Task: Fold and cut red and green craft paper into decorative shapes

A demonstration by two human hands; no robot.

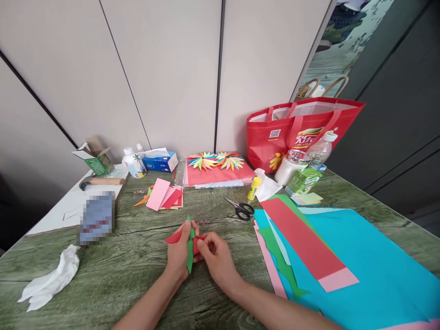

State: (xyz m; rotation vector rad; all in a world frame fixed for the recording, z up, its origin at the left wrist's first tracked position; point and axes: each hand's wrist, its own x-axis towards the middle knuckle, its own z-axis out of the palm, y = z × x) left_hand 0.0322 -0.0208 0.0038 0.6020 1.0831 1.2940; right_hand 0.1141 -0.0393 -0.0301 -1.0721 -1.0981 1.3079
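Note:
Between my two hands is a folded paper piece [190, 256] with green points at top and bottom and red parts at either side. My left hand [179, 250] is closed round its left side, the thumb pressed along the upper green point. On the right, my right hand [217, 256] pinches the red part with thumb and fingertips. Some of the fingers behind the paper are hidden. Beyond the hands lie several pink and red paper pieces [167, 195] with an orange and green folded one beside them. Black-handled scissors [243, 211] lie to the right.
Blue paper sheets [371, 266] with a red strip [302, 233] on top cover the right side. A yellow glue stick [254, 188] stands near the scissors. Two paper stars [202, 160] rest on a red pack at the back, beside a red bag [264, 142]. A crumpled tissue [51, 279] lies left.

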